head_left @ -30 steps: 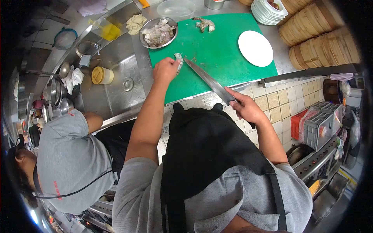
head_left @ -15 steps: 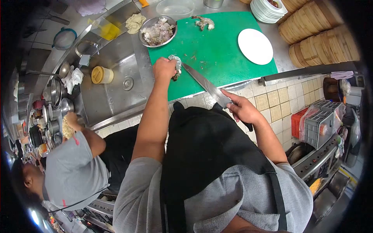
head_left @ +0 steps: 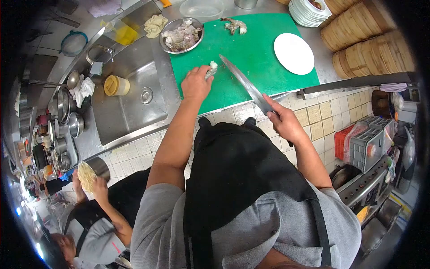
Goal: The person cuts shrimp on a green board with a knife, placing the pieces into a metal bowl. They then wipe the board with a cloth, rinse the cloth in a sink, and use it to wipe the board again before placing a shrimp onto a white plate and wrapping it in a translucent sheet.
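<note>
My left hand (head_left: 197,82) is closed on a grey-white shrimp (head_left: 211,69) at the near left part of the green cutting board (head_left: 255,42). Part of the shrimp is hidden by my fingers. In my right hand (head_left: 286,121) is a large kitchen knife (head_left: 245,83), gripped by its black handle. Its blade slants over the board, the tip a little right of the shrimp and apart from it. A steel bowl (head_left: 198,44) of shrimp stands at the board's far left corner. More shrimp (head_left: 235,27) lie at the board's far edge.
A white plate (head_left: 294,54) rests on the board's right side. Left of the board is a steel sink (head_left: 134,114) with a yellow-lidded tub (head_left: 117,85). Stacked plates (head_left: 307,14) and bamboo steamers (head_left: 363,27) stand at right. A co-worker (head_left: 101,237) holds a pot (head_left: 99,168) at lower left.
My left hand has moved slightly right with the shrimp, now turned differently. The knife has shifted right and farther up the board. The co-worker has moved nearer the bottom, with a pot now visible.
</note>
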Demonstrator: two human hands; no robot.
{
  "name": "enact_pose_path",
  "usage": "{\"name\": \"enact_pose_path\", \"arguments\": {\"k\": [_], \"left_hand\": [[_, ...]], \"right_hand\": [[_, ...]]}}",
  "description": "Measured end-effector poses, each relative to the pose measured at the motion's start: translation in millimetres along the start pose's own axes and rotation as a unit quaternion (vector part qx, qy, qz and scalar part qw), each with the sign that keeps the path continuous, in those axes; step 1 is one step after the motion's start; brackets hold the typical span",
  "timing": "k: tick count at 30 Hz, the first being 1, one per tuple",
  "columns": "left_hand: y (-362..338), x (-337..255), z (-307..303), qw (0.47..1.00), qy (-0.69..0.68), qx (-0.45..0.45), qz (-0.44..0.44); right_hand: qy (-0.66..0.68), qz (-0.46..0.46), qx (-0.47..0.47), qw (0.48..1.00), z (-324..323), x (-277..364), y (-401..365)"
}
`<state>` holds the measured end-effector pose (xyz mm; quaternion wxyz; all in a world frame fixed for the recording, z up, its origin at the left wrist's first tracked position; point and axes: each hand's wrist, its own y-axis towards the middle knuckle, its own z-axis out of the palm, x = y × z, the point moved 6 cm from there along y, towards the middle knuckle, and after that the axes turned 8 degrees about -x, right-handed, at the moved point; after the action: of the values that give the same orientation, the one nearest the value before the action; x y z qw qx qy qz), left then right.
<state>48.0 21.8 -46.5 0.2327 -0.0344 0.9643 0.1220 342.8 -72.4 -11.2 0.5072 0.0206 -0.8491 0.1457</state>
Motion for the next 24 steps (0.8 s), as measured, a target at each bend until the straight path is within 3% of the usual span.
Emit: {"name": "enact_pose_path", "arguments": {"k": [1,5,7,14,16,24], "left_hand": [[-2,-5,0,0.999,0.016,-0.004,0.035],[-2,-14,-5,0.996,0.045,-0.001,0.078],[-1,-9,-3,0.997,0.044,-0.01,0.057],[-1,-12,-5,0.997,0.056,-0.001,0.051],[-2,-10,-5,1.0,0.003,0.019,-0.005],[-11,-7,4,0.999,-0.049,-0.01,-0.003]], "right_hand": [[-0.049,-0.152,-0.059,0.985,-3,11,-1],[-0.185,-0.13,-0.028,0.974,-4,35,-2],[-0.289,-0.054,0.006,0.956,-4,35,-1],[-0.285,-0.086,-0.02,0.954,-7,49,-1],[-0.311,-0.075,0.0,0.947,-4,47,0],[-0.321,-0.116,-0.035,0.939,22,43,32]]}}
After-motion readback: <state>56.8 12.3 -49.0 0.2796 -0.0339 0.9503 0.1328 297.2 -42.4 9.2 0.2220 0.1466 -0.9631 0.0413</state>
